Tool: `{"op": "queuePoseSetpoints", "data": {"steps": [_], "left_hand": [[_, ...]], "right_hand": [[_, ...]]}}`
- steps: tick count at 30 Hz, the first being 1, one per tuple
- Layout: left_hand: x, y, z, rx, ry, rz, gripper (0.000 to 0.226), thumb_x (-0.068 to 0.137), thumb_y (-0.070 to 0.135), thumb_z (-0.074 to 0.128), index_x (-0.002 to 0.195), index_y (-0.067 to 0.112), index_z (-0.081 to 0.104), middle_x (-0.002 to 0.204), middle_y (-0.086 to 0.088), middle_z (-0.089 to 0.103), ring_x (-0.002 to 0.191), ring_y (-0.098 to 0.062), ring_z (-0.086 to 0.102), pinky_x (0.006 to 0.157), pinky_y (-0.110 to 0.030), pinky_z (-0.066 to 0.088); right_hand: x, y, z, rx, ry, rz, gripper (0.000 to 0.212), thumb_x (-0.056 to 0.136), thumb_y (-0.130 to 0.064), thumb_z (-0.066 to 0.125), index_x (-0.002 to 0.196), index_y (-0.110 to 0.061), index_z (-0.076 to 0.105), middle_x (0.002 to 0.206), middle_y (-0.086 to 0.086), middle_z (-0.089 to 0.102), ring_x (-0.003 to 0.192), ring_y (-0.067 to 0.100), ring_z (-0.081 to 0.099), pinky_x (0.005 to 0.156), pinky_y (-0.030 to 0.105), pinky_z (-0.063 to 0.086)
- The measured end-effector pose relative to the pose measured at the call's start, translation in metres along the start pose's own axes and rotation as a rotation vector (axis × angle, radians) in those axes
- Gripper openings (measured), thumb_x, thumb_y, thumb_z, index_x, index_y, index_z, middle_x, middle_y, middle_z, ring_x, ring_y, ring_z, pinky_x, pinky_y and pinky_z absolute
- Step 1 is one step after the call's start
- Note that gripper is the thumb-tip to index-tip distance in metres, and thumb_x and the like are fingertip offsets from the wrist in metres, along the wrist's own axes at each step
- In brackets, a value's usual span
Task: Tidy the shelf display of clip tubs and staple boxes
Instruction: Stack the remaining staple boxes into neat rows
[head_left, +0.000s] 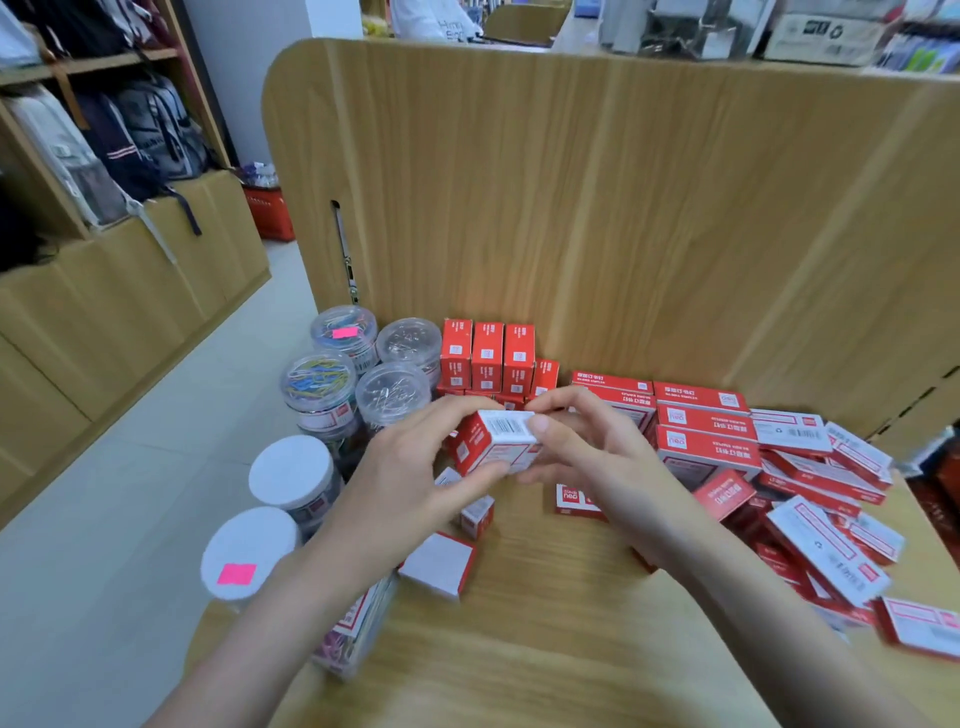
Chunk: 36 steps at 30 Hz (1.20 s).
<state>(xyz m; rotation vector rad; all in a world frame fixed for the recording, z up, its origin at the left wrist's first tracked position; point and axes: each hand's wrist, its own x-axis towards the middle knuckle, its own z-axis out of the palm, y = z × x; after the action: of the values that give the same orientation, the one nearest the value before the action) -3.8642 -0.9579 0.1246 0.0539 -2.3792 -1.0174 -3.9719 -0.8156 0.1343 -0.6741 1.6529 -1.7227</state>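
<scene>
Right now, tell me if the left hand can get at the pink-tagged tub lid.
Probably yes: the lid lies uncovered just left of the forearm, but the left hand must first release the staple box.

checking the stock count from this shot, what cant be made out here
- Head view: the small print on the staple box held by the left hand and right hand is too small and blurred to read.
- Head view: the left forearm covers much of the clip tub lying near the shelf's front edge.
- Head view: the loose staple box pile runs off the right edge, so no full count.
</scene>
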Motion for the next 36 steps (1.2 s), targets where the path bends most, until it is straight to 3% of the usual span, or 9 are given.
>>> {"op": "queuePoseSetpoints", "data": {"steps": [3, 6, 9, 14, 18, 24, 28, 33, 36], "left_hand": [[0.008, 0.006, 0.005, -0.037, 0.074, -0.052, 0.034, 0.075, 0.017, 0.072, 0.104, 0.03, 0.06, 0.095, 0.016, 0.064, 0.088, 0.002, 0.06, 0.074, -0.012, 0.047], [0.016, 0.011, 0.004, -0.058, 0.055, 0.041, 0.03, 0.075, 0.009, 0.064, 0.102, 0.022, 0.062, 0.1, 0.011, 0.062, 0.097, -0.005, 0.059, 0.08, -0.018, 0.047], [0.022, 0.009, 0.003, -0.022, 0.012, 0.13, 0.038, 0.069, 0.0, 0.061, 0.102, 0.019, 0.06, 0.117, 0.008, 0.053, 0.111, -0.008, 0.053, 0.088, -0.015, 0.039], [0.028, 0.009, 0.005, -0.444, -0.031, -0.08, 0.041, 0.075, 0.011, 0.07, 0.107, 0.031, 0.054, 0.119, 0.001, 0.054, 0.105, -0.018, 0.059, 0.083, -0.021, 0.049], [0.033, 0.009, 0.005, -0.5, -0.032, -0.118, 0.035, 0.079, 0.0, 0.064, 0.101, 0.025, 0.053, 0.12, 0.013, 0.057, 0.108, -0.014, 0.059, 0.081, -0.026, 0.052], [0.038, 0.002, 0.01, -0.212, -0.01, 0.026, 0.03, 0.081, -0.007, 0.058, 0.102, 0.014, 0.062, 0.117, 0.005, 0.051, 0.109, -0.011, 0.056, 0.083, -0.018, 0.049], [0.041, -0.002, 0.008, 0.06, -0.014, 0.103, 0.024, 0.084, 0.018, 0.054, 0.105, 0.015, 0.065, 0.114, 0.007, 0.054, 0.108, -0.003, 0.051, 0.092, -0.014, 0.038], [0.038, -0.031, 0.0, 0.544, 0.042, 0.061, 0.034, 0.083, 0.027, 0.042, 0.105, 0.016, 0.065, 0.116, -0.001, 0.06, 0.109, -0.016, 0.044, 0.097, -0.032, 0.024], [0.039, -0.033, -0.002, 0.629, 0.042, 0.057, 0.035, 0.082, 0.024, 0.041, 0.103, 0.013, 0.067, 0.112, -0.004, 0.063, 0.105, -0.017, 0.044, 0.096, -0.032, 0.023]], "right_hand": [[0.001, -0.006, 0.001, -0.036, 0.017, -0.023, 0.019, 0.089, -0.019, 0.052, 0.098, -0.003, 0.054, 0.081, 0.003, 0.064, 0.073, 0.012, 0.061, 0.072, 0.031, 0.057], [0.003, -0.013, -0.005, 0.102, -0.023, 0.05, 0.036, 0.084, -0.033, 0.051, 0.102, -0.002, 0.056, 0.088, 0.014, 0.068, 0.074, 0.022, 0.067, 0.063, 0.027, 0.054], [0.005, -0.019, -0.011, 0.22, -0.04, 0.019, 0.026, 0.074, -0.02, 0.06, 0.095, -0.005, 0.056, 0.08, 0.014, 0.068, 0.069, 0.022, 0.066, 0.059, 0.023, 0.053], [0.01, -0.02, -0.021, 0.064, 0.033, -0.175, 0.04, 0.071, -0.001, 0.071, 0.104, -0.012, 0.053, 0.096, 0.011, 0.066, 0.084, 0.025, 0.065, 0.068, 0.027, 0.054], [0.011, -0.022, -0.03, -0.042, -0.127, -0.215, 0.036, 0.072, -0.006, 0.07, 0.103, -0.012, 0.053, 0.104, 0.01, 0.06, 0.081, 0.023, 0.059, 0.07, 0.029, 0.052], [0.01, -0.02, -0.035, -0.119, -0.271, -0.244, 0.03, 0.072, -0.001, 0.072, 0.086, -0.013, 0.047, 0.127, 0.004, 0.052, 0.096, 0.023, 0.058, 0.08, 0.033, 0.051], [0.016, -0.019, -0.036, -0.154, -0.083, -0.302, 0.041, 0.067, -0.002, 0.076, 0.087, -0.016, 0.043, 0.112, 0.003, 0.06, 0.087, 0.021, 0.061, 0.072, 0.034, 0.05], [0.035, -0.018, -0.045, -0.682, 0.128, -0.343, 0.044, 0.07, -0.001, 0.071, 0.091, -0.027, 0.042, 0.1, 0.002, 0.062, 0.072, 0.027, 0.062, 0.066, 0.041, 0.052], [0.048, -0.012, -0.04, -0.939, 0.1, -0.472, 0.037, 0.071, -0.001, 0.066, 0.094, -0.024, 0.047, 0.106, -0.001, 0.051, 0.067, 0.015, 0.053, 0.064, 0.025, 0.047]]}}
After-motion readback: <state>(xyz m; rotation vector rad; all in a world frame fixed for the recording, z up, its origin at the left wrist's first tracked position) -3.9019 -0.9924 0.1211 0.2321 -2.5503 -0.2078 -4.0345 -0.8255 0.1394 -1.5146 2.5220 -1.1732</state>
